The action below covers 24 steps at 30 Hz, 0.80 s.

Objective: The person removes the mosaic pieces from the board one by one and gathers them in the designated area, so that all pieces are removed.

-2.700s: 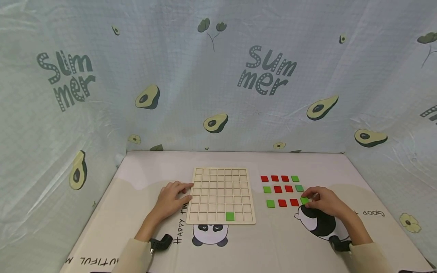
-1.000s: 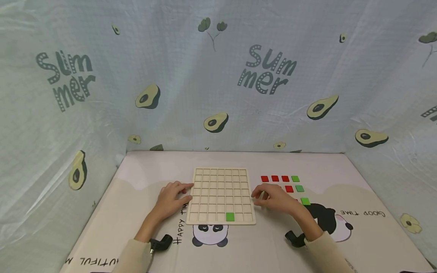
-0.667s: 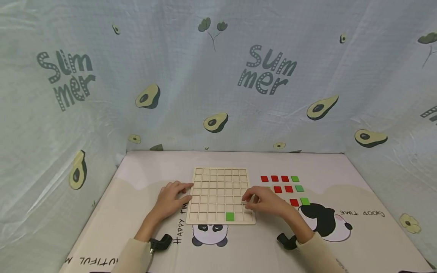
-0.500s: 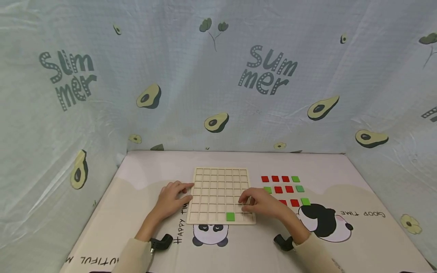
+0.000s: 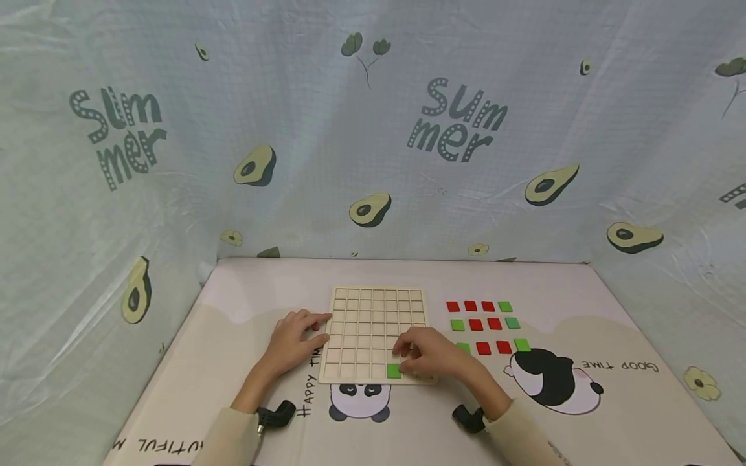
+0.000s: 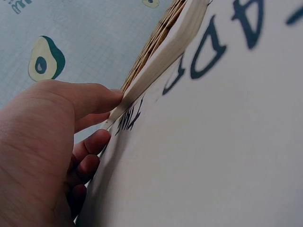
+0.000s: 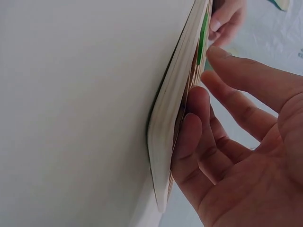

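In the head view my left hand point(image 5: 294, 340) rests beside the left edge of a pale wooden grid board point(image 5: 355, 327), thumb and index finger apart and touching that edge. Seen from the left wrist, the thumb lies against the rim of the board point(image 6: 161, 59). My right hand point(image 5: 431, 353) is over the board's lower right part. A green square tile point(image 5: 394, 371) sits in the bottom row, right at the thumb and fingertips. From the right wrist, thumb and index finger are apart near the green tile point(image 7: 202, 40), with nothing visible between them.
Right of the board, red tiles point(image 5: 475, 325) and green tiles point(image 5: 505, 306) lie in three rows; the right hand partly covers the lower left one. The tablecloth point(image 5: 559, 291) has panda prints and lettering. A patterned curtain point(image 5: 315, 220) encloses the back and sides.
My right hand has left the green tile at the right end of the front row, which stays there, and moved left over the board to the bottom-row green tile. The left hand stays put.
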### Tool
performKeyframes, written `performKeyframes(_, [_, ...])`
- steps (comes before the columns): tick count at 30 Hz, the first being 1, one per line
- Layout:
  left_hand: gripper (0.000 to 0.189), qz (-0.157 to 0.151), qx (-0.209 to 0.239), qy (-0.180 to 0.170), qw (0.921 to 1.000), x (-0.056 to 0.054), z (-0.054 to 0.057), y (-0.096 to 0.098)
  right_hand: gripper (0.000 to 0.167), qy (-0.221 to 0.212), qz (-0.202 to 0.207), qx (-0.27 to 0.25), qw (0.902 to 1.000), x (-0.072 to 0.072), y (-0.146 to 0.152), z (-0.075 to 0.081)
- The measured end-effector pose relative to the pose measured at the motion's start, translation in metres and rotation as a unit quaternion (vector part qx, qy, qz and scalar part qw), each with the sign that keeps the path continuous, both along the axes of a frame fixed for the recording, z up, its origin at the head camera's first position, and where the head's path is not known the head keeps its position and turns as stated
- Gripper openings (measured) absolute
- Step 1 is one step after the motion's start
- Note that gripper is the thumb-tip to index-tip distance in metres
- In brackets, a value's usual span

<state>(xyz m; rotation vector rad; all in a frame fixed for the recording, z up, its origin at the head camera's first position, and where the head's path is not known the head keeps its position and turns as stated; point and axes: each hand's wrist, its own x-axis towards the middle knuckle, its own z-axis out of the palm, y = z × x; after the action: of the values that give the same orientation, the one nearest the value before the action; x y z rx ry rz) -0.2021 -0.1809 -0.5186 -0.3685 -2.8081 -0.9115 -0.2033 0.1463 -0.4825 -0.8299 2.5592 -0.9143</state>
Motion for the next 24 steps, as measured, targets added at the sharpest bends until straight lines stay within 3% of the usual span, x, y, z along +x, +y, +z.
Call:
performKeyframes(13, [0.043, 0.002, 0.000, 0.001, 1.0000, -0.0011, -0.0007, -0.0004, 0.013, 0.019, 0.004, 0.035, 0.9992, 0.0026, -0.0049, 0.0004])
performKeyframes(24, [0.043, 0.001, -0.002, 0.001, 1.0000, -0.0015, -0.0006, -0.0003, 0.017, 0.004, 0.030, 0.012, 0.9995, 0.0047, -0.0062, 0.0004])
